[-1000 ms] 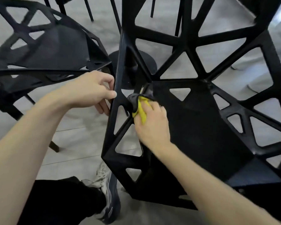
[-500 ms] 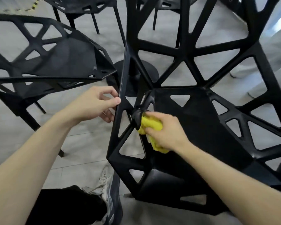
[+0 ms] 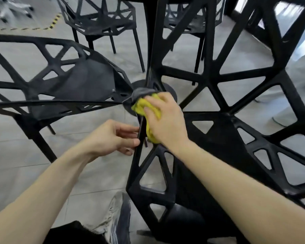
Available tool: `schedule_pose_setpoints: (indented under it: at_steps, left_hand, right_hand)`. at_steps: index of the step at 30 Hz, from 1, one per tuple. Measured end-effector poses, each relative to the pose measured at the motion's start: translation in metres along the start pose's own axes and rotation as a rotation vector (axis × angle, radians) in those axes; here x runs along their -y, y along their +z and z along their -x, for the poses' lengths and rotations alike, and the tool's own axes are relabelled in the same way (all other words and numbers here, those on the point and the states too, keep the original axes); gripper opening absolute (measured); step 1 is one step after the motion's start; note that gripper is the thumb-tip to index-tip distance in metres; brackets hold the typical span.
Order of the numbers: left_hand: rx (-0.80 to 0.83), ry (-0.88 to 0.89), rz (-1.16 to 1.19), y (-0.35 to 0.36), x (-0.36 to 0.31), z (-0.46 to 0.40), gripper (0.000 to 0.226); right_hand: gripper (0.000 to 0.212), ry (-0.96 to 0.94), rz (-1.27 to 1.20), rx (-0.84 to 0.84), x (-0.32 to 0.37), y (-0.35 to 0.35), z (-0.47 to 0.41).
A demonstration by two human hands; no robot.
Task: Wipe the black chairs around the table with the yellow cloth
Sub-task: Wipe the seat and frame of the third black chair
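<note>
A black chair (image 3: 224, 143) with triangular cut-outs fills the centre and right, seen from above. My right hand (image 3: 167, 120) presses the crumpled yellow cloth (image 3: 144, 110), which has a grey side, against the chair's left side rail where it meets the backrest. My left hand (image 3: 113, 138) holds the outer edge of that same rail just below the cloth, thumb and fingers pinching it. A second black chair (image 3: 77, 87) stands to the left, its seat corner close to the cloth.
Two more black chairs (image 3: 102, 20) stand farther back on the grey tiled floor. A round black table base (image 3: 169, 90) sits behind the cloth. My shoe (image 3: 118, 217) is at the bottom, beside the chair's leg. Yellow-black tape (image 3: 25, 29) marks the floor far left.
My right hand has slid the cloth up the chair's side rail toward the backrest. My left hand has stayed on the rail edge. The view has tilted upward, showing more of the room.
</note>
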State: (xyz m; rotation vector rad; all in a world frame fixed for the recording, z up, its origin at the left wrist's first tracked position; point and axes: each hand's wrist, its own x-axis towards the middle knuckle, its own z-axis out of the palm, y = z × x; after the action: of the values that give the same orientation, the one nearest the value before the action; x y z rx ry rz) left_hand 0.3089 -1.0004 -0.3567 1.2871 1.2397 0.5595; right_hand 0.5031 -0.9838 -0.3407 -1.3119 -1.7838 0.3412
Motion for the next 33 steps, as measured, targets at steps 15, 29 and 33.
schedule_pose_setpoints:
  at_steps: [15,29,33]
  left_hand:
    - [0.025,0.056,0.015,-0.001,0.004,0.001,0.038]
    - [0.069,0.06,-0.067,-0.009,-0.002,-0.009,0.036]
    - [0.073,0.059,-0.109,-0.008,-0.009,-0.009,0.034]
  right_hand:
    - [0.028,0.085,0.088,-0.124,-0.023,0.001,-0.082]
    - [0.03,0.128,0.087,0.007,-0.081,0.022,-0.041]
    - [0.033,0.376,0.164,0.156,-0.097,-0.025,-0.039]
